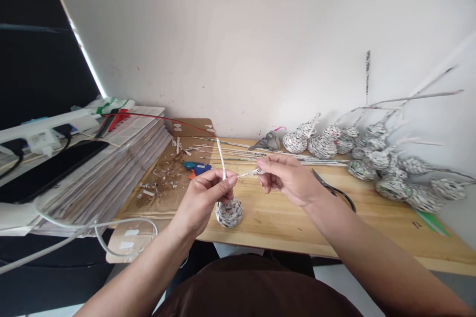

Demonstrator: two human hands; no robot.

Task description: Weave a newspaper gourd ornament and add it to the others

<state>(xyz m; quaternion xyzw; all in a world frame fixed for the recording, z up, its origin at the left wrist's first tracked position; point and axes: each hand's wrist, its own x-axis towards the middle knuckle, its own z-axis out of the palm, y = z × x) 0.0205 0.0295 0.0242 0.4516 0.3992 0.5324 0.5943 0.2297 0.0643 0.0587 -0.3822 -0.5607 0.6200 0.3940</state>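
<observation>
Near the middle of the view, my left hand (210,193) is closed in a pinch on a thin rolled-newspaper stick (220,156) that points upward. A twisted paper strip (245,175) runs from those fingers to my right hand (280,176), which pinches its other end. Directly below my left hand is a small woven newspaper ball (229,213), its top partly covered by the fingers. Whether the stick is joined to the ball is hidden. From the stick's upper tip a thin red line (178,121) stretches off to the left.
Several woven paper balls (392,189) with long stems crowd the right. Scissors (336,190) lie by my right forearm. Paper sticks (305,159) and a glue gun (199,167) lie behind my hands. Stacked newspapers (122,158), a phone (55,171), a power strip (48,126) and cables stand left.
</observation>
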